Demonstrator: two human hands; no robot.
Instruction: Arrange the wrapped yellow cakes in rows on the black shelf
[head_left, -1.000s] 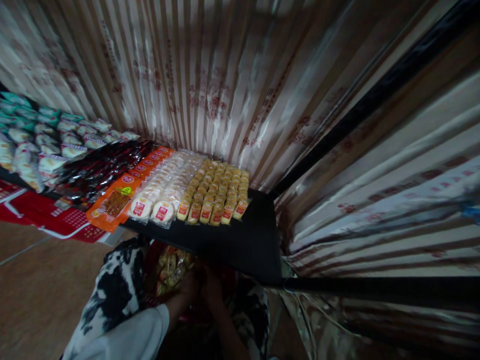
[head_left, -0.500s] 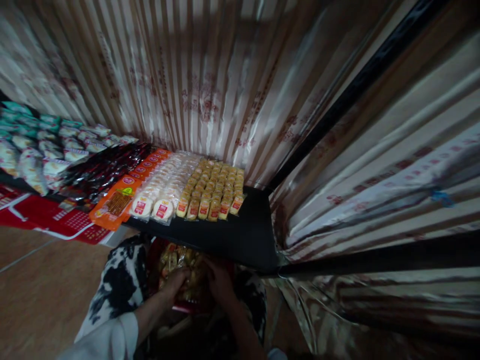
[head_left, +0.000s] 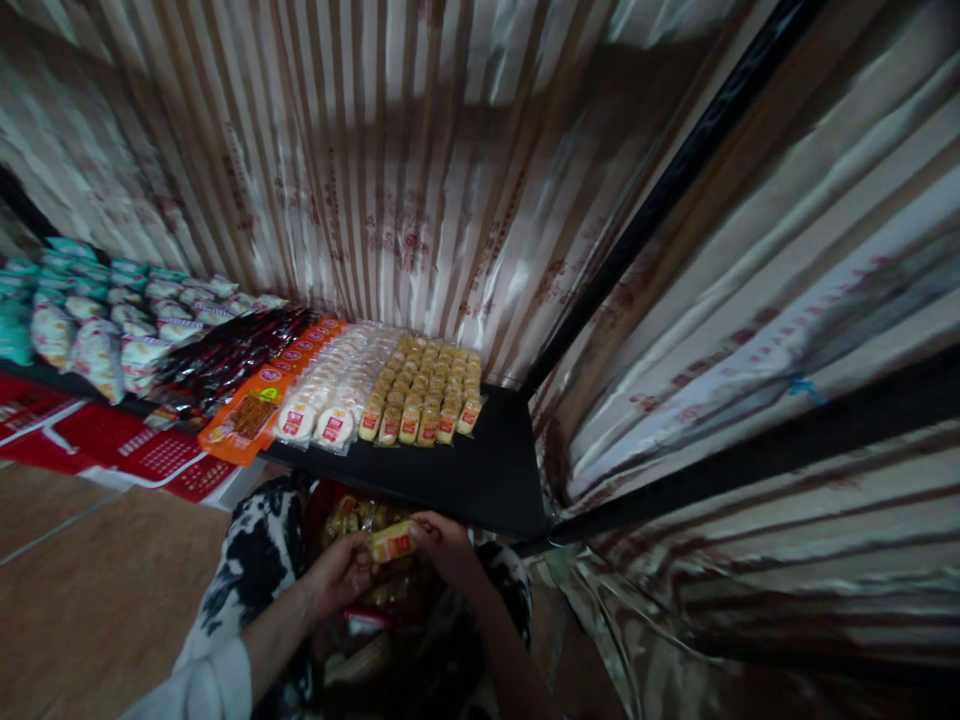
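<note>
Right now your left hand (head_left: 341, 572) and right hand (head_left: 442, 540) both pinch one yellow snack packet (head_left: 391, 541), held over the red bag (head_left: 360, 525) below the tabletop (head_left: 465, 480). A loose grip could drop it back among the others, or a careless lift might nudge the neat yellow rows (head_left: 427, 390).

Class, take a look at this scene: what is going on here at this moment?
A person crouches in front of a black shelf. Both hands hold one small yellow snack packet: the left hand at its left end, the right hand at its right end. Below the hands lies a bag of similar packets. On the shelf, rows of yellow packets, round white cakes and orange packs lie side by side.
</note>
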